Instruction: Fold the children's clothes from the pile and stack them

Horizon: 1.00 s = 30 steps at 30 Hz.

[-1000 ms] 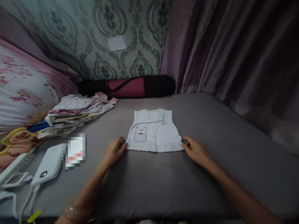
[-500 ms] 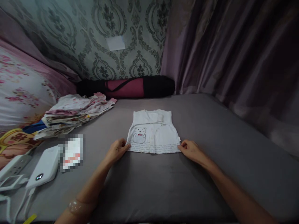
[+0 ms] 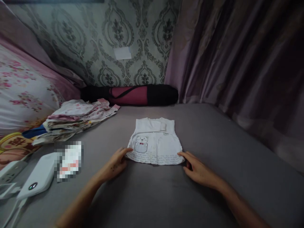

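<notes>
A small white baby shirt [image 3: 155,142] with a bear print lies flat on the grey bed sheet [image 3: 166,196], its sleeves folded across the chest. My left hand [image 3: 116,163] rests at the shirt's lower left corner, fingers pinched on the hem. At the lower right corner my right hand [image 3: 198,169] has its fingertips on the hem, the fingers curled around the edge.
A pile of folded flowery clothes [image 3: 76,117] sits at the left. A black and maroon roll bag [image 3: 133,95] lies against the patterned wall. A white power bank [image 3: 38,179] and a power strip [image 3: 9,172] are at the near left. Curtains [image 3: 249,69] hang along the right.
Both hands have slid nearer to me along the shirt's bottom hem and the hem has lifted a little. The camera has tilted down slightly.
</notes>
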Each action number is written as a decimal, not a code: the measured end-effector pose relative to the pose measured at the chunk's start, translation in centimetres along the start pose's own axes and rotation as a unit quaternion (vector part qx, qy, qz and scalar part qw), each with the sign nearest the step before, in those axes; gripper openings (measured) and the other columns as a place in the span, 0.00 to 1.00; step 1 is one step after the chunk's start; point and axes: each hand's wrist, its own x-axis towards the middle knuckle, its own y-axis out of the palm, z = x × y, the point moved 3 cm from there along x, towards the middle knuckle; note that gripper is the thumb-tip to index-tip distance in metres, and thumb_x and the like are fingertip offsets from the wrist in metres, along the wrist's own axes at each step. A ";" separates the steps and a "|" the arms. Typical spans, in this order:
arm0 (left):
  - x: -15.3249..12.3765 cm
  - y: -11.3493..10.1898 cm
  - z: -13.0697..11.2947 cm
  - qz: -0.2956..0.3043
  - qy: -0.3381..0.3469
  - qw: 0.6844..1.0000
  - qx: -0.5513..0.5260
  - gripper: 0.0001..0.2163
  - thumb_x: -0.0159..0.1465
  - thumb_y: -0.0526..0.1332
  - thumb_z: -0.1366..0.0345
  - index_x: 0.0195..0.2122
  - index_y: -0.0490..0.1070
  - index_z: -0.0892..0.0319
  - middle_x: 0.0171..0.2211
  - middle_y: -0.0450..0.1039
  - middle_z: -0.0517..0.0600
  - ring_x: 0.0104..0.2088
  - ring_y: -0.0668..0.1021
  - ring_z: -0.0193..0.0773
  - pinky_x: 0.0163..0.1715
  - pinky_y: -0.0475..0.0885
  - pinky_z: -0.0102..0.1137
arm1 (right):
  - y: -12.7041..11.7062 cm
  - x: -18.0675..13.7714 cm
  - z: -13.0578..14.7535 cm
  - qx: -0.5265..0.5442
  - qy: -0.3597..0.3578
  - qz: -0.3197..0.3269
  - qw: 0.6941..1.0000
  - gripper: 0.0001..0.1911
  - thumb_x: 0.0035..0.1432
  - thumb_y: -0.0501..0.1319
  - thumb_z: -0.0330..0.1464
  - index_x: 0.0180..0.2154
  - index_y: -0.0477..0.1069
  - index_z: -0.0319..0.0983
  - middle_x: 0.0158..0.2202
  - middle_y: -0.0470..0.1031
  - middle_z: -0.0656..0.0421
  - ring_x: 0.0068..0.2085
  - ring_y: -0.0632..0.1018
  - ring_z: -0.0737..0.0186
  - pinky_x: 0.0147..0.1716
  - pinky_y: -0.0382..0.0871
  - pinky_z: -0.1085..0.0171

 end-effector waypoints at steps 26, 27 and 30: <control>1.5 -0.2 0.5 0.054 0.201 0.933 0.293 0.17 0.69 0.48 0.72 0.56 0.66 0.56 0.54 0.70 0.54 0.56 0.70 0.42 0.59 0.58 0.44 | 0.3 2.5 0.0 -0.244 -0.214 -0.001 0.946 0.25 0.58 0.47 0.18 0.50 0.72 0.42 0.49 0.75 0.54 0.49 0.75 0.58 0.52 0.68 0.54; 1.5 -0.1 0.2 0.052 0.205 0.932 0.294 0.17 0.69 0.48 0.72 0.56 0.66 0.56 0.55 0.70 0.54 0.56 0.70 0.42 0.59 0.57 0.45 | 0.3 2.6 0.2 -0.252 -0.217 0.000 0.943 0.25 0.59 0.47 0.18 0.50 0.71 0.42 0.49 0.74 0.53 0.49 0.75 0.58 0.52 0.68 0.54; 1.9 0.5 -1.0 0.057 0.232 0.926 0.292 0.15 0.69 0.48 0.71 0.55 0.65 0.56 0.55 0.69 0.56 0.55 0.69 0.42 0.59 0.57 0.43 | 0.7 2.5 0.9 -0.281 -0.237 0.007 0.930 0.23 0.61 0.46 0.20 0.52 0.69 0.39 0.52 0.72 0.51 0.52 0.72 0.56 0.53 0.66 0.54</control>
